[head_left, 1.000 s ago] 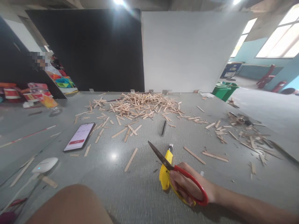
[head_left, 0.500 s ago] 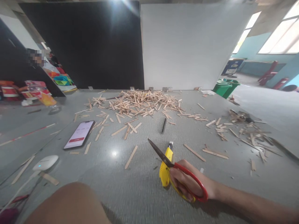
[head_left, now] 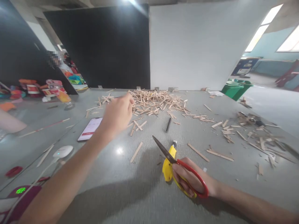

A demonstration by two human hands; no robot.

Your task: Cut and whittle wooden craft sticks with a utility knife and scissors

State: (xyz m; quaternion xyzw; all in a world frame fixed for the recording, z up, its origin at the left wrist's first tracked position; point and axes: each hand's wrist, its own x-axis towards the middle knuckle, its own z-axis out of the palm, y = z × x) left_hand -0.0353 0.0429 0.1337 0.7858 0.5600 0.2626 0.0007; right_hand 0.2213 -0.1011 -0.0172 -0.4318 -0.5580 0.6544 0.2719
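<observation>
My right hand [head_left: 187, 180] rests on the grey floor, closed round the red handles of a pair of scissors [head_left: 177, 163] whose blades point up and to the left. A yellow utility knife [head_left: 168, 163] lies just under the scissors. My left hand [head_left: 118, 113] is stretched out above the floor toward a large pile of wooden sticks [head_left: 154, 102]. Its fingers are curled and it is seen from behind, so anything in them is hidden. A single stick [head_left: 136, 152] lies on the floor between the two hands.
A lit phone [head_left: 90, 129] lies left of my left hand. A black pen [head_left: 168, 124] lies ahead of the scissors. Cut stick pieces [head_left: 252, 137] are scattered on the right. A white device [head_left: 62, 151] sits at left; green bins [head_left: 235, 88] stand far right.
My left arm has come into view and reached forward toward the stick pile. The right hand with the scissors has stayed in place. The view has shifted a little.
</observation>
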